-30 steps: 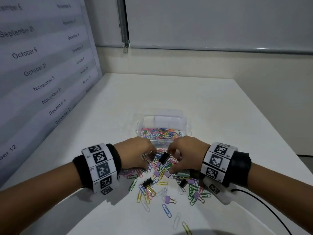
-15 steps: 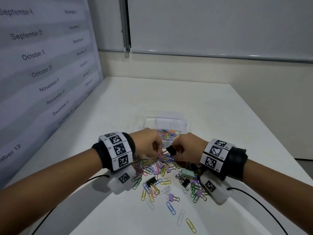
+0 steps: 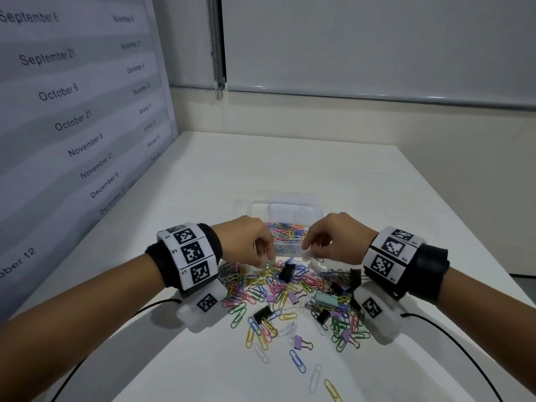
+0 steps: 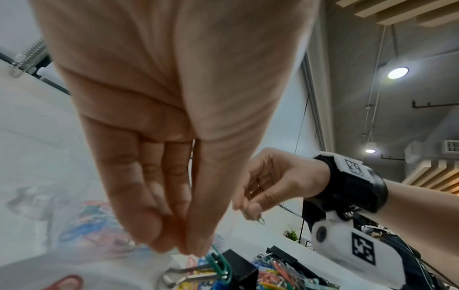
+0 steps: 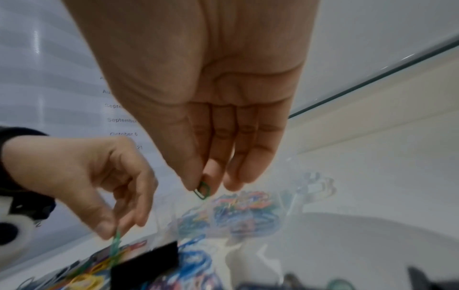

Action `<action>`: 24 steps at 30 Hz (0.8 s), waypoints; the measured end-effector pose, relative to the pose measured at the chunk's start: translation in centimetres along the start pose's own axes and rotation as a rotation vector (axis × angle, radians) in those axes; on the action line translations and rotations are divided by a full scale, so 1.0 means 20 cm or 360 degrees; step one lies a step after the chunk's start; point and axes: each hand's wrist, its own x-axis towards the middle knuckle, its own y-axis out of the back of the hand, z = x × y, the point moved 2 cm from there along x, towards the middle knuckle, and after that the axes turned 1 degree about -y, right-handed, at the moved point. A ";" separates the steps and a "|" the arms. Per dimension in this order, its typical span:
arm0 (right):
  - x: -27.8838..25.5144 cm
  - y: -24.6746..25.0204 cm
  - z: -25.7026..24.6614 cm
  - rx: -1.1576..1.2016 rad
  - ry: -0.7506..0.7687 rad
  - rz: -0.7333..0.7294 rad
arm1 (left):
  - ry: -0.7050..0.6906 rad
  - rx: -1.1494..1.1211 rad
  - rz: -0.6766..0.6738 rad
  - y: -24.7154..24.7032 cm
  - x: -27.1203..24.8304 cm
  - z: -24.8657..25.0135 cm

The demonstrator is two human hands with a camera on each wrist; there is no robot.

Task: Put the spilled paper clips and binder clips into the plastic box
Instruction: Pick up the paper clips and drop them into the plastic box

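Left hand (image 4: 174,137) pinches green paper clip (image 4: 219,263); right hand (image 5: 211,98) pinches another clip (image 5: 203,190); plastic box (image 3: 285,206) just beyond both grips

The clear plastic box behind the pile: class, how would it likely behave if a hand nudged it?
The box looks thin-walled and holds only paper clips, so it is probably light. On the smooth white table it would likely slide rather than tip, being low and wide. Its walls might flex if squeezed.
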 end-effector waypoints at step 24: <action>0.07 -0.17 -0.14 -0.0371 0.0179 -0.0164 | 0.0131 0.0366 -0.0077 0.01 -0.17 -0.08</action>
